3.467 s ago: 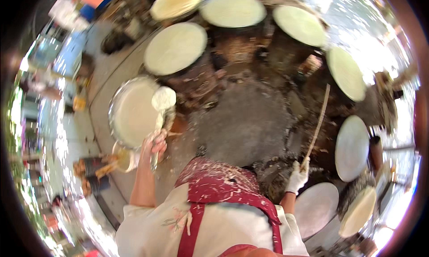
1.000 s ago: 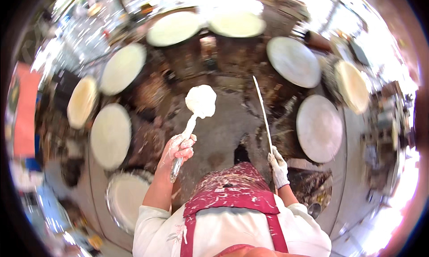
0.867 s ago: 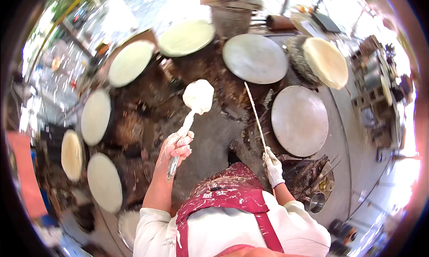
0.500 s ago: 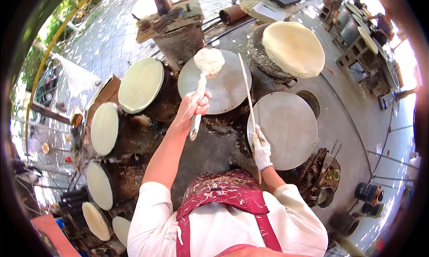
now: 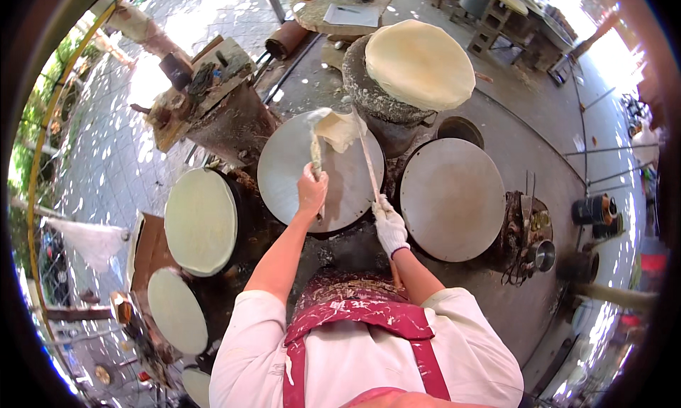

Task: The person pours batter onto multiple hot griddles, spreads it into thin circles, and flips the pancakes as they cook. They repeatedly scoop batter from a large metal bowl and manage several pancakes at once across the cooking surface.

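"What fills most of your feed?"

"From my end of the link, a grey middle griddle (image 5: 287, 170), its metal plate straight ahead of the wearer. A second griddle (image 5: 452, 202), also bare on top, sits just beside it on the right. Over on the left I have a covered griddle (image 5: 201, 222), a pale round sheet spread across it."

"And smaller than those?"

"A pale thick round (image 5: 420, 64) on a crusted drum (image 5: 362, 89), beyond the griddles; one piece or several, I can't tell."

"Give me the hands."

"The right hand (image 5: 389, 227), in a white glove, is closed around a thin wooden stick (image 5: 368, 163) that slants forward over the middle griddle. The left hand (image 5: 312, 191), ungloved, has its fingers wrapped around a batter-smeared tool (image 5: 316, 151); the far end of that is blurred for me."

"Where's the dough?"

"The smallest piece I'm tracking: a soft pale dough lump (image 5: 339, 133) over the far part of the middle griddle, between the tool's end and the stick's tip. I can't tell whether it touches the plate."
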{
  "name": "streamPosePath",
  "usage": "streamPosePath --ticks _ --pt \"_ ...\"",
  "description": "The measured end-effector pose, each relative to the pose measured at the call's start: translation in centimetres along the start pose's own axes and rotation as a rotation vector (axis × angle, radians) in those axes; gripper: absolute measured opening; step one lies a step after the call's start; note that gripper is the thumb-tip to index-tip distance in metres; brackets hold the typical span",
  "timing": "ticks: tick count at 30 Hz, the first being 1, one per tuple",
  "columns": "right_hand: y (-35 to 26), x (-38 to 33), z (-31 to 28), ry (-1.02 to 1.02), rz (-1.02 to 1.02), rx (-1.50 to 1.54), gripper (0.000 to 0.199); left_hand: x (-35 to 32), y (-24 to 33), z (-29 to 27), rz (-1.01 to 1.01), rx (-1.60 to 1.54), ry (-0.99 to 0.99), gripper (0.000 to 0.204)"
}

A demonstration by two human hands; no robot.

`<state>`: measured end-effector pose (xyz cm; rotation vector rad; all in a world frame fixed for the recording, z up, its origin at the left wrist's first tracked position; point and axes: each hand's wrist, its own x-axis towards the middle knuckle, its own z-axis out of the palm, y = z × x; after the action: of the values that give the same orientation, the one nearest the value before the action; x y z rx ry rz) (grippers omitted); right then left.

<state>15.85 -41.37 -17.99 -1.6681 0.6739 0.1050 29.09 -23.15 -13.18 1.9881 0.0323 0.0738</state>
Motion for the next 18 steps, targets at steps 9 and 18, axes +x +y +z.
streamPosePath --ticks 9,18 --pt "-1.9 -1.3 3.9 0.124 0.089 0.436 0.034 2.5 -0.9 -15.2 -0.002 -0.335 -0.090 0.022" --pt "-3.3 1.3 1.7 0.115 -0.105 0.123 0.040 -1.2 -3.9 -20.2 -0.228 -0.352 -0.173 0.012"
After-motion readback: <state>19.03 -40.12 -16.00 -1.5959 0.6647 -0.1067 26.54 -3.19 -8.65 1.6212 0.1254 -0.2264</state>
